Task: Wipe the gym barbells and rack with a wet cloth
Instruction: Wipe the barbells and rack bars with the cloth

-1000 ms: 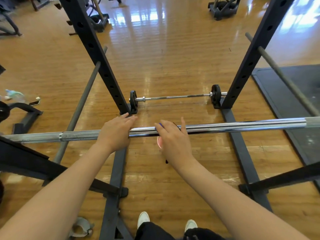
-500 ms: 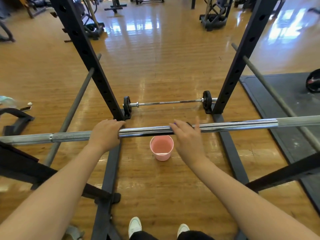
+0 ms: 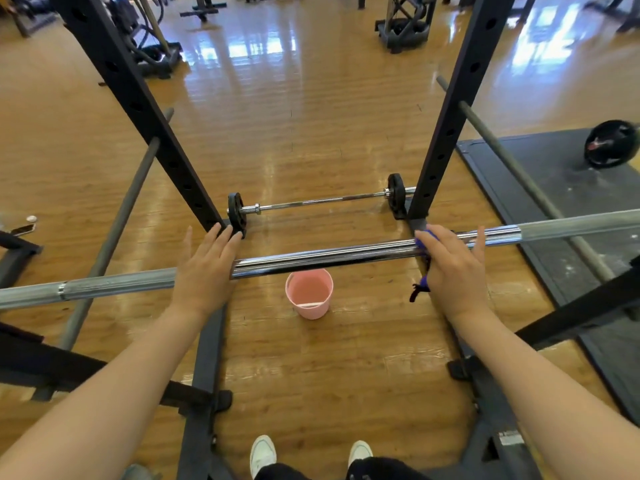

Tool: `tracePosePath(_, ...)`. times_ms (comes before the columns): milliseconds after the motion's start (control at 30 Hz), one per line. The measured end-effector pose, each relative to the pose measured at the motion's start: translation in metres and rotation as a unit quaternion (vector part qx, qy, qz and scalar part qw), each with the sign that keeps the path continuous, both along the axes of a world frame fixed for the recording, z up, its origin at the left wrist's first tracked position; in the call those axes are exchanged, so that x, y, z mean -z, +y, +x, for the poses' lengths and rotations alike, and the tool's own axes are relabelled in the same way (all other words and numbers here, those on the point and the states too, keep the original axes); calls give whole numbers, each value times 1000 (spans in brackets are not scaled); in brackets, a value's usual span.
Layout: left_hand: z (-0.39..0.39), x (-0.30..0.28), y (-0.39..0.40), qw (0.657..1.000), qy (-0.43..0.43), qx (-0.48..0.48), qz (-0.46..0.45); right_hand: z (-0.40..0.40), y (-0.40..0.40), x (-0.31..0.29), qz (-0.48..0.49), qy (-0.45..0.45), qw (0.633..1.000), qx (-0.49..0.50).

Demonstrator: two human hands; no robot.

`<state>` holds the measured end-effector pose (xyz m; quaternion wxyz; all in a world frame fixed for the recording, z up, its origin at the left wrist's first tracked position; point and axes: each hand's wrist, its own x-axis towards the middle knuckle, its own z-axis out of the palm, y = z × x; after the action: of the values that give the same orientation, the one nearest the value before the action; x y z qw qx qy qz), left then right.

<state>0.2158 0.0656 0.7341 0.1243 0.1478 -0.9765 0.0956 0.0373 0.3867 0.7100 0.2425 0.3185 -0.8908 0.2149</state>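
A long chrome barbell (image 3: 329, 256) lies across the black rack (image 3: 138, 109) at waist height. My left hand (image 3: 204, 268) rests on it left of centre, fingers straight and spread. My right hand (image 3: 453, 268) grips a blue cloth (image 3: 420, 289) wrapped over the bar further right; a corner of the cloth hangs below my palm. A short barbell (image 3: 322, 201) with small black plates lies on the floor between the rack's far uprights.
A pink bucket (image 3: 309, 292) stands on the wooden floor under the bar, between my hands. Grey safety bars (image 3: 114, 230) run along both sides of the rack. A black plate (image 3: 609, 143) sits on a dark mat (image 3: 554, 174) at right. Other gym machines stand far back.
My right hand has slid the cloth to the right along the bar. My left hand has stretched its curled fingers out flat on the bar. The bucket has come into view.
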Motion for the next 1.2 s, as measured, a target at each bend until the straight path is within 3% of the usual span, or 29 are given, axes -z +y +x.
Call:
tracePosePath(167,-17,9,14,997,58,39,-11,-34,54,-6,7,-22,994,103)
tracePosePath(267,-17,13,9,995,81,56,-28,-45,69,-8,2,-31,993,113)
tracePosePath(467,-16,16,7,994,90,53,-37,-38,47,4,-108,-61,982,144)
tracePosePath(800,-16,10,11,998,41,36,-29,43,-79,15,-75,14,997,-32)
tracePosePath(1067,4,-1,-3,996,-22,88,-27,77,-127,10,-45,44,996,-56)
tracePosePath(1200,44,-2,-41,999,-24,18,-20,116,-183,7,-56,34,993,-94)
